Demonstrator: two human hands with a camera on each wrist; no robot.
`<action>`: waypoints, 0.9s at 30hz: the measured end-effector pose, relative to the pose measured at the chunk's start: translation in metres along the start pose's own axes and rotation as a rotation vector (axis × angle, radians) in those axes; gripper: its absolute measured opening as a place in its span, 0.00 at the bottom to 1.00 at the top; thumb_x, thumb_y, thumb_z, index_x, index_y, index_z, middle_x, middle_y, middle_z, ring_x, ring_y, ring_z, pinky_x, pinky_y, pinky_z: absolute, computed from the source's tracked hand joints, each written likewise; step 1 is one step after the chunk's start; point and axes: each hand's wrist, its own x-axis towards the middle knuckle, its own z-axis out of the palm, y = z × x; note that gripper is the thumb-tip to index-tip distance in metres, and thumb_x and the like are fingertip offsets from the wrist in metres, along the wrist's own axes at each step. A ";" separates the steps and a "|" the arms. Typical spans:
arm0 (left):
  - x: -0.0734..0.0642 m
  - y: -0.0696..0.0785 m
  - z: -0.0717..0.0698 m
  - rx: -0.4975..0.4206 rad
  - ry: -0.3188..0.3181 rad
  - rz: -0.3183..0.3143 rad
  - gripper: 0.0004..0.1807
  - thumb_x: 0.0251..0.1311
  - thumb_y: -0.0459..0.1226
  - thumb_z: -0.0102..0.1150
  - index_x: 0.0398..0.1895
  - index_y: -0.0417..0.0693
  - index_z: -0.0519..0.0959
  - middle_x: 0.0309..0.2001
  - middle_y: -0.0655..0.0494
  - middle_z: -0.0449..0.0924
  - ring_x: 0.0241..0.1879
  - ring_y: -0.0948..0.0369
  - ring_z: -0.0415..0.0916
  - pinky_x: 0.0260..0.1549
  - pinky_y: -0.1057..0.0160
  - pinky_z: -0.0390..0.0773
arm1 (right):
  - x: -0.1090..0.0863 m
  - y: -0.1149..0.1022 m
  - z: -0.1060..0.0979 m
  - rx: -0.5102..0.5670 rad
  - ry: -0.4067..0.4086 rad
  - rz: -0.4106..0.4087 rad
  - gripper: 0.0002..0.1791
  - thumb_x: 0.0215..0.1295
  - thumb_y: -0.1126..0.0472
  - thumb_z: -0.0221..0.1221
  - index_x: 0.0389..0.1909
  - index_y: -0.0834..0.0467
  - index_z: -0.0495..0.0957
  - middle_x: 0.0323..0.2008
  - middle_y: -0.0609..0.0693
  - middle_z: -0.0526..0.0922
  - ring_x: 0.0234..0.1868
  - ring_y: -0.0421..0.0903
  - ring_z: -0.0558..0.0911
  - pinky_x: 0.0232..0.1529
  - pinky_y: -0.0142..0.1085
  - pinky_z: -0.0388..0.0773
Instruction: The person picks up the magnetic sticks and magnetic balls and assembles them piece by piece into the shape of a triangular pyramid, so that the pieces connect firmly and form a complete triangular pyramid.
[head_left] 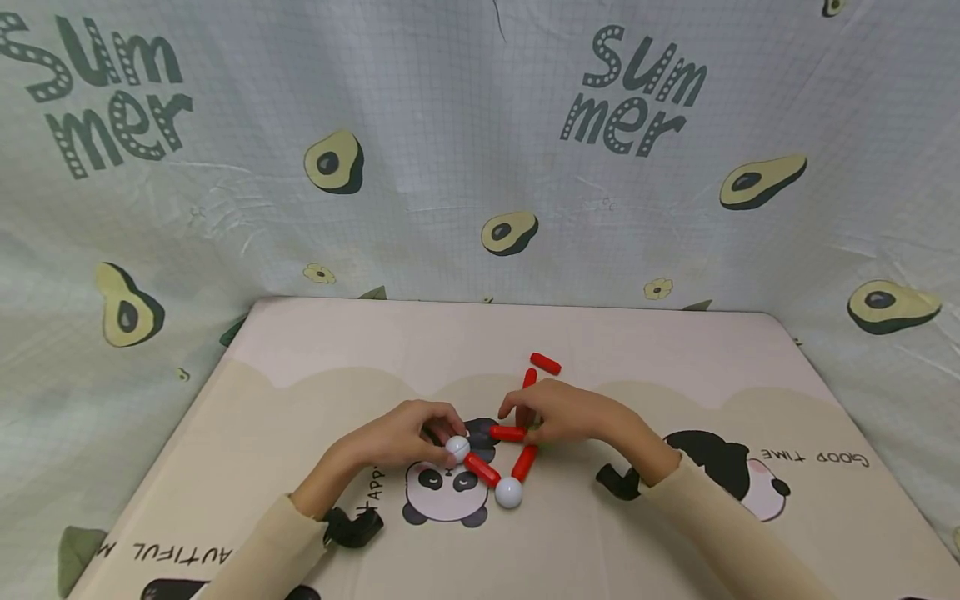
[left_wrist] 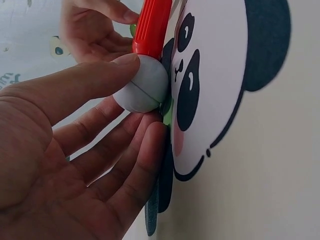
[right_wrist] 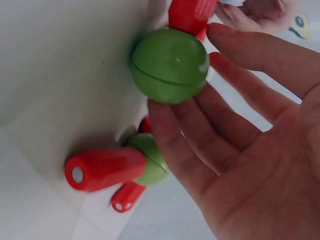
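Note:
My left hand [head_left: 416,435] pinches a white ball [left_wrist: 142,87] between thumb and fingers, low over a printed panda face. A red building stick [head_left: 482,469] runs from this ball to a second white ball [head_left: 508,492]. From there another red stick [head_left: 525,462] leads up toward my right hand [head_left: 566,412]. In the right wrist view, the thumb and fingers of that hand hold a green ball [right_wrist: 170,65], with a red stick [right_wrist: 191,14] against it. Beyond the fingers is a second green ball [right_wrist: 150,157], joined to a red stick [right_wrist: 105,169] showing a silvery end.
Behind the right hand, a red stick [head_left: 545,363] lies on the pale printed table mat [head_left: 360,333]. One more red stick [head_left: 507,433] points left between the hands. Black straps [head_left: 354,528] hang at both wrists. An avocado-print cloth [head_left: 420,108] rises behind the table.

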 end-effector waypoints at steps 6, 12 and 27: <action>0.001 0.002 0.000 0.011 0.009 -0.005 0.15 0.59 0.33 0.71 0.50 0.48 0.83 0.44 0.56 0.85 0.43 0.61 0.80 0.46 0.67 0.81 | -0.016 0.007 -0.001 -0.004 0.040 0.044 0.20 0.62 0.63 0.68 0.56 0.55 0.82 0.42 0.45 0.85 0.43 0.42 0.82 0.48 0.38 0.82; -0.001 0.001 0.000 0.030 0.030 -0.009 0.15 0.57 0.33 0.72 0.48 0.51 0.84 0.41 0.57 0.84 0.41 0.61 0.79 0.43 0.67 0.80 | -0.024 0.010 0.005 0.003 0.108 0.081 0.17 0.65 0.62 0.68 0.54 0.56 0.82 0.42 0.46 0.87 0.41 0.40 0.83 0.44 0.33 0.82; -0.001 0.001 0.000 -0.004 0.078 -0.043 0.17 0.57 0.37 0.73 0.49 0.43 0.83 0.39 0.56 0.85 0.40 0.62 0.82 0.42 0.69 0.82 | -0.026 0.011 0.018 0.086 0.212 0.112 0.12 0.63 0.62 0.69 0.46 0.56 0.83 0.34 0.44 0.82 0.35 0.41 0.78 0.37 0.30 0.78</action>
